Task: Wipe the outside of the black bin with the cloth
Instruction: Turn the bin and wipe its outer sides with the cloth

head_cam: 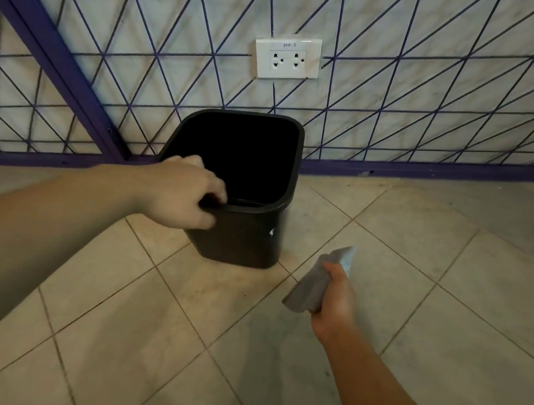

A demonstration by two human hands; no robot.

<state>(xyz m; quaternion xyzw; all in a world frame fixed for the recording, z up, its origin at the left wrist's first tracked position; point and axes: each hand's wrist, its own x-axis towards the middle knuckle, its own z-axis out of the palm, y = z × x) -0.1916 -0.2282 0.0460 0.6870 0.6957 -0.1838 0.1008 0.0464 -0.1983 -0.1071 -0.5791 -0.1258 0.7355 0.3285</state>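
Note:
The black bin [246,237] stands on the tiled floor in a corner, its open mouth facing up and its inside dark. My left hand [180,194] grips the bin's near-left rim, fingers curled over the edge. My right hand [336,299] holds a folded grey cloth [315,284] to the right of the bin, a short way off its side and not touching it. The cloth sticks out above and below my fist.
Behind the bin are wall panels [412,102] with a purple line pattern and purple frames [56,49]. A white double socket [287,58] sits on the wall above the bin. Beige floor tiles [168,343] spread in front and to the right.

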